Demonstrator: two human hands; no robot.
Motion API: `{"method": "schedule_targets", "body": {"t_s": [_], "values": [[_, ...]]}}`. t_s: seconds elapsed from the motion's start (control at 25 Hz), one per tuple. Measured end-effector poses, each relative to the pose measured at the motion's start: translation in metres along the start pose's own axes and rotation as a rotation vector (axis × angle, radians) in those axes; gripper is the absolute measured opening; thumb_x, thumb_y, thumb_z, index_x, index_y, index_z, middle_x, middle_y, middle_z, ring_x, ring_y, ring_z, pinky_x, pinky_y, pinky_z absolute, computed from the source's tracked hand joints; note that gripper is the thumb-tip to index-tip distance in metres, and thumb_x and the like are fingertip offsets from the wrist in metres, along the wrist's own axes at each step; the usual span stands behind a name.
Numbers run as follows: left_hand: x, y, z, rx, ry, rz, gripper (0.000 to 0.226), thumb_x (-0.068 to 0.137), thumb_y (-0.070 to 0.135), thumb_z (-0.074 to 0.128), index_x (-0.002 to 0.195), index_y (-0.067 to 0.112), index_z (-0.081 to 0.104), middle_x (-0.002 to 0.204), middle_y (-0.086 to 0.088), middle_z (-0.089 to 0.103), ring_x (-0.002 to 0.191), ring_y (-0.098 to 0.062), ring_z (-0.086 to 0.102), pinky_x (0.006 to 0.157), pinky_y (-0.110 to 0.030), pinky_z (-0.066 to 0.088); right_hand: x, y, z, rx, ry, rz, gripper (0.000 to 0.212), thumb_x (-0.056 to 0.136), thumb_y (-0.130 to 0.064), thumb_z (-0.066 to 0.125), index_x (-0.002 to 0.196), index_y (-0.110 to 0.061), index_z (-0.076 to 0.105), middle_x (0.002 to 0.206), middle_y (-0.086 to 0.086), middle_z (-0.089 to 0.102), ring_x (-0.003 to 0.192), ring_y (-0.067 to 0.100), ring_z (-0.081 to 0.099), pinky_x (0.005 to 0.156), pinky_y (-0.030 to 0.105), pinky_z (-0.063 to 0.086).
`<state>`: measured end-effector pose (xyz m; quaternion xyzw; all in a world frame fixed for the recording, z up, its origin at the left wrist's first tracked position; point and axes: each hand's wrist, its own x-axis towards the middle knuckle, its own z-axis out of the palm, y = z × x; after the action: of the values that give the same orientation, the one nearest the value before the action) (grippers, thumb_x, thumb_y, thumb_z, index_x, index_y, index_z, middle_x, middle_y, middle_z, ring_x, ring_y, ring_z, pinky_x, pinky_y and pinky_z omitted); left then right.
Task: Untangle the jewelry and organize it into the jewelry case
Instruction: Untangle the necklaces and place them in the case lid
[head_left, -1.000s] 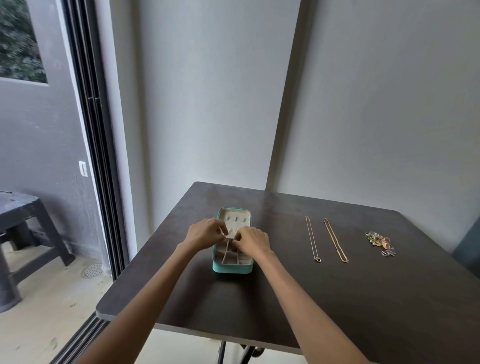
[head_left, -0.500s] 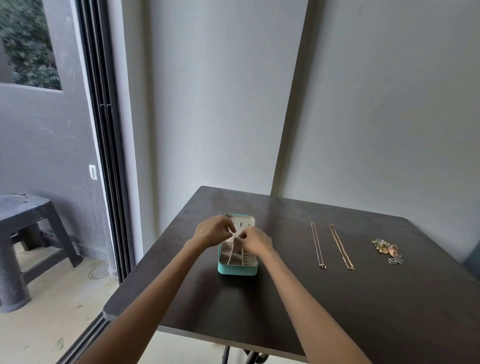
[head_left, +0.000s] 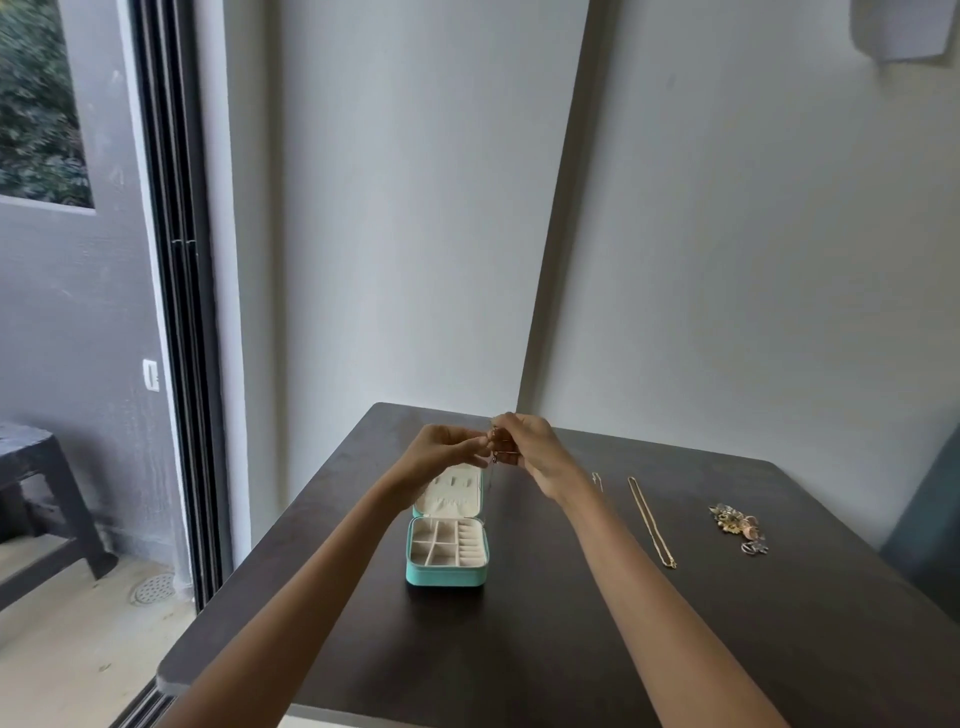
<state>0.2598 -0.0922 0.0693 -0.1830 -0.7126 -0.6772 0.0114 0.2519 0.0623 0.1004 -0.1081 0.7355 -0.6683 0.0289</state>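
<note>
A teal jewelry case (head_left: 447, 574) lies open on the dark table (head_left: 519, 649), its cream compartments showing. Above the case's raised lid, my left hand (head_left: 441, 449) and my right hand (head_left: 524, 447) are lifted and meet, both pinching a thin chain (head_left: 494, 457) that hangs between the fingertips. A gold chain (head_left: 650, 522) lies straight on the table to the right. Another thin chain (head_left: 597, 480) is mostly hidden behind my right forearm. A small heap of tangled jewelry (head_left: 737, 525) sits further right.
The table stands in a wall corner, with walls behind and to the right. A sliding glass door (head_left: 176, 312) is at the left, and a dark stool (head_left: 36, 493) stands outside on the floor.
Both hands have risen from inside the case to above its lid, lifting a thin chain with them. The camera has tilted upward.
</note>
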Motion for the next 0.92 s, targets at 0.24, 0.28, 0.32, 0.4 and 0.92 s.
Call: {"method": "schedule_targets", "body": {"t_s": [0.24, 0.28, 0.32, 0.4, 0.92], "values": [[0.016, 0.012, 0.033, 0.019, 0.076, 0.120, 0.016, 0.082, 0.010, 0.068, 0.093, -0.002, 0.071, 0.075, -0.006, 0.072, 0.066, -0.010, 0.066, 0.067, -0.018, 0.052, -0.012, -0.008, -0.027, -0.019, 0.010, -0.063, 0.016, 0.090, -0.012, 0.054, 0.075, -0.008, 0.058, 0.062, 0.000, 0.053, 0.058, 0.010, 0.051, 0.064, 0.023, 0.049], [0.017, 0.014, 0.039, 0.016, 0.098, 0.127, 0.017, 0.083, 0.010, 0.067, 0.091, -0.005, 0.070, 0.074, -0.008, 0.070, 0.063, -0.008, 0.065, 0.065, -0.016, 0.051, -0.016, -0.010, -0.032, -0.004, 0.008, -0.068, 0.017, 0.090, -0.012, 0.054, 0.073, -0.009, 0.057, 0.060, 0.000, 0.051, 0.055, 0.010, 0.049, 0.061, 0.022, 0.047], [0.018, 0.015, 0.044, 0.004, 0.111, 0.133, 0.018, 0.084, 0.010, 0.066, 0.090, -0.006, 0.069, 0.074, -0.009, 0.068, 0.063, -0.007, 0.064, 0.065, -0.015, 0.050, -0.019, -0.012, -0.037, 0.035, 0.004, -0.065, 0.020, 0.090, -0.012, 0.053, 0.071, -0.010, 0.056, 0.059, 0.000, 0.048, 0.053, 0.010, 0.045, 0.058, 0.021, 0.044], [0.020, 0.017, 0.050, -0.037, 0.110, 0.129, 0.019, 0.088, 0.015, 0.062, 0.091, -0.003, 0.069, 0.080, -0.009, 0.066, 0.068, -0.009, 0.063, 0.069, -0.015, 0.051, -0.024, -0.014, -0.046, 0.149, -0.003, -0.030, 0.024, 0.092, -0.012, 0.051, 0.068, -0.013, 0.050, 0.059, 0.000, 0.044, 0.051, 0.010, 0.041, 0.054, 0.020, 0.040], [0.023, 0.012, 0.080, -0.552, 0.163, -0.161, 0.025, 0.102, 0.013, 0.031, 0.079, 0.012, 0.040, 0.066, -0.005, 0.042, 0.047, -0.016, 0.042, 0.049, -0.028, 0.048, -0.036, 0.004, -0.068, 0.285, 0.074, 0.018, 0.006, 0.093, -0.010, 0.054, 0.088, -0.013, 0.050, 0.062, -0.001, 0.041, 0.038, 0.002, 0.027, 0.035, 0.014, 0.018]]}}
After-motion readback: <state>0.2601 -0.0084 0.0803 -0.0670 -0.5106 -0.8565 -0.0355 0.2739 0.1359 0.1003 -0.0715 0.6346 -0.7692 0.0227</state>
